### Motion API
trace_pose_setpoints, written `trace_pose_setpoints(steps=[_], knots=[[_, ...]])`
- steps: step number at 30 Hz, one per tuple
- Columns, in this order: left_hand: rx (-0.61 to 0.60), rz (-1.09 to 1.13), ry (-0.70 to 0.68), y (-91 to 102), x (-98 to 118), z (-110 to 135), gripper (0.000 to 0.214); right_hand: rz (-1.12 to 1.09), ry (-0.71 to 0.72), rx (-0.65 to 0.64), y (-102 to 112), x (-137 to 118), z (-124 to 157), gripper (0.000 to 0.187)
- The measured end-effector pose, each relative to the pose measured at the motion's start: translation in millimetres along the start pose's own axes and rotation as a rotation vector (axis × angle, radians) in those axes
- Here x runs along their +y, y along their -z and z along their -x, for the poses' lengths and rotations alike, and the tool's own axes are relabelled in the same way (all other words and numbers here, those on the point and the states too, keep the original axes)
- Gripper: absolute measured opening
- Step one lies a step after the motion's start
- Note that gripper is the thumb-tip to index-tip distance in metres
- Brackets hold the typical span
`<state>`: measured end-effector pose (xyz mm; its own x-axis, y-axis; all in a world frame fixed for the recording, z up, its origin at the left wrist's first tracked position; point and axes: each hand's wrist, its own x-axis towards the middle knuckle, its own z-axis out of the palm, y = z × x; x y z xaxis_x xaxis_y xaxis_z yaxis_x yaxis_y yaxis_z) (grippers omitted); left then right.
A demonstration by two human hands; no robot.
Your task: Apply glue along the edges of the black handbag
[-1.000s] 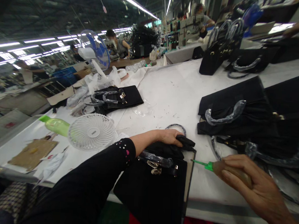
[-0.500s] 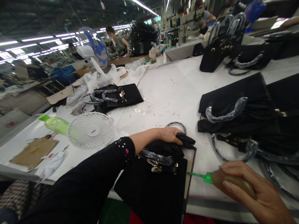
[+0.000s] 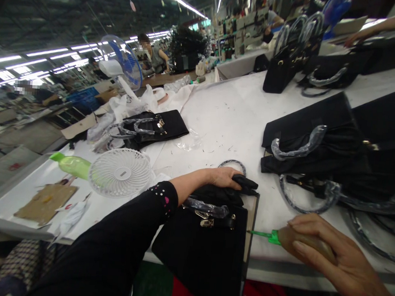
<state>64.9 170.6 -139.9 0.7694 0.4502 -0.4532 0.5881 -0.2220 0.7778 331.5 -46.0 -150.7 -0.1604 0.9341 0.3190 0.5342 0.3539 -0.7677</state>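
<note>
A black handbag lies at the near edge of the white table, its lower part hanging over the edge. My left hand rests closed on the bag's top edge by a black flap. My right hand is wrapped round a tool with a wooden handle and a thin green tip. The tip points left and touches the bag's right edge. A plastic-wrapped handle and gold clasp show on the bag's front.
A pile of black bags with wrapped handles lies to the right. Another black bag lies further left. A small white fan and a green bottle sit at the left. Upright bags stand far back. Other people work beyond.
My right hand has moved down and slightly left with the tool, bringing the green tip to the bag's right edge. My left hand has stayed on the bag.
</note>
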Motion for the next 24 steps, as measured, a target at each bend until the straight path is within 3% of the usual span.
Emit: trace_pose_setpoints(steps=[4,9,15,24], knots=[[0.001,-0.009,0.009,0.6,0.0,0.0,0.021,0.061,-0.001,0.093,2.3,-1.3,-4.0,0.015],[-0.008,-0.002,0.010,0.8,2.2,1.6,0.019,0.019,0.033,-0.036,4.3,-5.8,-5.5,0.010],[-0.012,-0.006,0.008,0.6,1.8,0.6,0.022,0.155,0.074,0.169,2.9,-2.0,-25.5,0.017],[-0.003,-0.003,0.004,1.3,1.0,0.2,0.021,0.197,0.089,0.214,1.3,-2.8,-33.1,0.016]])
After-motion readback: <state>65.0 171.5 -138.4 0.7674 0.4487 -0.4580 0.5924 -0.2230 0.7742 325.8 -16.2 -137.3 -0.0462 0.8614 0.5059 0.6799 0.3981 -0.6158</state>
